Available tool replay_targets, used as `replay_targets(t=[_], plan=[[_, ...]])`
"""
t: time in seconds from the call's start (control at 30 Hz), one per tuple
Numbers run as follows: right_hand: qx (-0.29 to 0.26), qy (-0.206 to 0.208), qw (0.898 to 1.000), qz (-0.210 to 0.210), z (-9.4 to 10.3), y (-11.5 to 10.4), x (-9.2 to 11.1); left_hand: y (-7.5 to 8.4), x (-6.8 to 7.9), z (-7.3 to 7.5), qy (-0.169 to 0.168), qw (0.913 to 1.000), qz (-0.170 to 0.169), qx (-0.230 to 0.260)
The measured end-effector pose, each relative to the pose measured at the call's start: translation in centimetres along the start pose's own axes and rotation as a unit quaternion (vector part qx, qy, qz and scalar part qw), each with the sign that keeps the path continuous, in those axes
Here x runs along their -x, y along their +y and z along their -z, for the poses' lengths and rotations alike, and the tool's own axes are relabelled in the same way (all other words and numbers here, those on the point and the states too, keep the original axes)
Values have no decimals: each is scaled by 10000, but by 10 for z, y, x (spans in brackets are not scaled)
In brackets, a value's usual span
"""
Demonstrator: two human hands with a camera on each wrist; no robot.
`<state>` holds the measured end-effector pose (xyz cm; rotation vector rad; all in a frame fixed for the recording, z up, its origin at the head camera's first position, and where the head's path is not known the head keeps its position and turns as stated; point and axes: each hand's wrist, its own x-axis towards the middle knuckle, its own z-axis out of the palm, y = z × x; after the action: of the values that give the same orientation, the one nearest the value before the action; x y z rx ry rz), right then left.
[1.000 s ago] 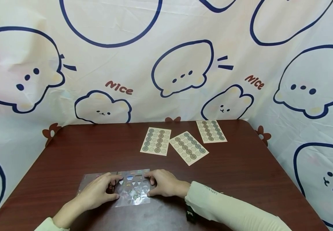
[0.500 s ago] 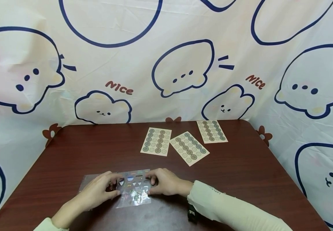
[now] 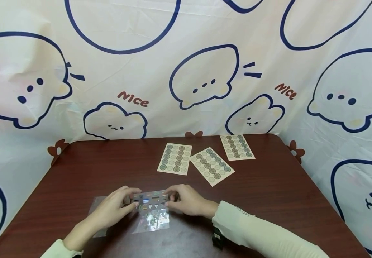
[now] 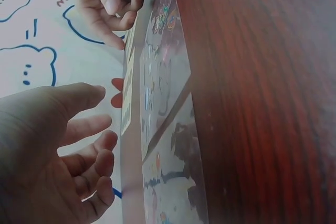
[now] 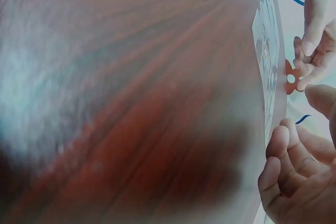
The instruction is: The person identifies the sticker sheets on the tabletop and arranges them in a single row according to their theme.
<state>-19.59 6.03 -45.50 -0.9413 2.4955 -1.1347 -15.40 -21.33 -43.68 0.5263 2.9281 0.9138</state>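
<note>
A clear sticker sheet [image 3: 152,216] with small coloured shapes and a shiny, glaring lower part lies on the table. Another transparent sheet [image 3: 99,233] lies at its left, partly hidden by my left hand [image 3: 116,206]. That hand hovers over the border between the sheets; in the left wrist view its thumb and loosely bent fingers [image 4: 86,127] stand apart with nothing between them. My right hand [image 3: 187,200] is at the sticker sheet's upper right edge. Its fingers bend loosely, thumb apart, in the right wrist view; I see nothing held there.
Three cream cards with rows of round stickers lie farther back: a left card [image 3: 174,158], a slanted middle card [image 3: 211,166] and a right card [image 3: 237,147] near the far edge. A printed cloth [image 3: 160,82] hangs behind the dark wooden table [image 3: 108,161].
Both hands have lifted and shifted slightly away from me, with the left also moving a little right. More of the sheets' lower parts shows. The cards stay in place.
</note>
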Motion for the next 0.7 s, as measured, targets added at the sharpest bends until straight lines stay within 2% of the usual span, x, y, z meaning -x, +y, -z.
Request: replay_targets(t=[0.33, 0.7], plan=[[43, 315, 9995, -58, 11, 2, -4, 8, -17, 2, 47, 9999, -33, -84], [18, 478, 9986, -241, 31, 5, -8, 13, -39, 5, 28, 9996, -271, -35]])
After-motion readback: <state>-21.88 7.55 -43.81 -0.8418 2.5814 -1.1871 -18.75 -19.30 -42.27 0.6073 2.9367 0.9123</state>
